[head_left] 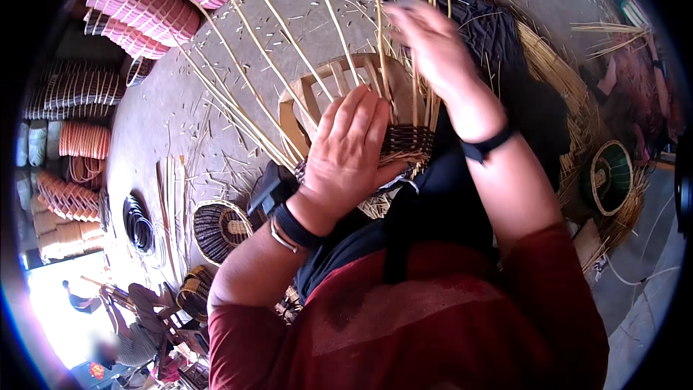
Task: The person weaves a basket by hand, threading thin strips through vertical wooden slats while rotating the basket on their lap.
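A partly woven basket [408, 143] rests at my lap, with dark wicker rows and tall pale stakes fanning up and away. My left hand [343, 148] lies over its near wall, fingers together and bent over the weave, thumb stretched along the near side. Higher up on the right, my right hand [437, 54] is among the upright stakes [380, 29]. Motion smears its fingers, so whether they hold a strand cannot be made out. Just beyond the weave stands a pale wooden frame [294, 101] with several uprights, partly hidden by stakes.
Stacked pink baskets [148, 3] stand at the far left. A dark round basket [216, 231] and a coil of dark strands [137, 224] lie on the floor. Dark cloth [484, 25] and bundled pale rods [552, 72] lie at right, near a green-lined basket [610, 177]. Other people are nearby.
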Tool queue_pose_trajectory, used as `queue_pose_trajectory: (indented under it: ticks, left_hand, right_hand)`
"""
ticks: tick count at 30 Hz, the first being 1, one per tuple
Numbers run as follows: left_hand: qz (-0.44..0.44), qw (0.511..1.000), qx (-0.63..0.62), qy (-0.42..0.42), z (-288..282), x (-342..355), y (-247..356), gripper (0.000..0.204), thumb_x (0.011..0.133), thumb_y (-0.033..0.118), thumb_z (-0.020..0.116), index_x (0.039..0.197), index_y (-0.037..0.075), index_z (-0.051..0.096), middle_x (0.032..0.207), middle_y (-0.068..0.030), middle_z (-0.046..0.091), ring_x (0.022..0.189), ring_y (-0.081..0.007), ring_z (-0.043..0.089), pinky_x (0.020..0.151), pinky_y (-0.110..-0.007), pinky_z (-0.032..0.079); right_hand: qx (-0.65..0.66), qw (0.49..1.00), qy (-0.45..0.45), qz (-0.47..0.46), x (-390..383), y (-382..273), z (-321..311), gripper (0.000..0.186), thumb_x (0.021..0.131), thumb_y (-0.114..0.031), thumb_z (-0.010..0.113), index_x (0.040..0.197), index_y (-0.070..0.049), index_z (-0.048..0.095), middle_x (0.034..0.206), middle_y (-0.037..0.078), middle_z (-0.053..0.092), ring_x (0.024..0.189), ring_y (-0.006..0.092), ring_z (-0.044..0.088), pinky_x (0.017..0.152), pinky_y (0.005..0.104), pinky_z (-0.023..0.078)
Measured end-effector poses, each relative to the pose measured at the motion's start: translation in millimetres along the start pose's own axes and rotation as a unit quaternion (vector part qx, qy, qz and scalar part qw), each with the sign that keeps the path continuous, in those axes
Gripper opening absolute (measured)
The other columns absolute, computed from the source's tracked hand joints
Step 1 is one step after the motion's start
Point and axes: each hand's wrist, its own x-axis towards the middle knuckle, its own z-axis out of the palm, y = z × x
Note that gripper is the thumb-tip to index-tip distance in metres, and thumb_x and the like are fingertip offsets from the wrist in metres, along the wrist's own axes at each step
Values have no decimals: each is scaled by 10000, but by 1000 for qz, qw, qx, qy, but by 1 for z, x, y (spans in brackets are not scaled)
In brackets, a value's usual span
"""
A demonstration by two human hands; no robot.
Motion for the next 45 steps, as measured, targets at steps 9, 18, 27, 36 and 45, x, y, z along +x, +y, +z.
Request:
queue_pose_trajectory:
  ticks: [9, 18, 27, 36, 45]
  left_hand:
    - [-56, 998, 19, -23, 7, -3, 9, 842, 615, 413, 885, 1338, 111, 578, 1466, -66, 462, 1324, -294, 452, 1084, -510, 319]
    - [42, 983, 176, -31, 34, 19, 36, 672, 806, 150, 620, 1464, 211, 496, 1334, -60, 533, 1352, -242, 421, 1170, -566, 177]
    - [34, 984, 157, -74, 38, 30, 29, 430, 796, 179, 629, 1213, 77, 610, 1040, -48, 595, 1127, -214, 554, 1168, -512, 244]
    - [58, 993, 99, -40, 29, 3, 1, 462, 839, 273, 661, 1283, 158, 611, 1161, -41, 603, 1229, -240, 502, 1172, -531, 225]
    - [-163, 979, -59, 108, -35, -135, -72, 816, 527, 490, 935, 1201, 125, 656, 941, -60, 585, 971, -292, 570, 994, -465, 364]
  right_hand:
    - [-55, 989, 104, -84, -22, -4, -22, 665, 955, -108, 678, 1536, -92, 355, 990, 145, 725, 799, 171, 706, 673, 300, 585]
    - [363, 913, 119, 145, -109, 93, -103, 276, 1064, -189, 529, 1296, -41, 556, 1022, 70, 661, 987, 239, 659, 938, 415, 551]
    - [-118, 977, 122, -129, 15, 92, -26, 485, 1009, -28, 564, 1480, -91, 465, 1400, 115, 582, 1097, 191, 685, 783, 290, 588]
    - [348, 888, 215, 210, -103, 61, -64, 255, 1073, -241, 509, 1214, -60, 621, 665, -65, 314, 572, 82, 324, 638, 275, 398]
    - [287, 920, -265, -40, -74, -22, 63, 295, 1101, -207, 443, 1241, -20, 622, 703, -44, 448, 635, 81, 449, 705, 307, 485]
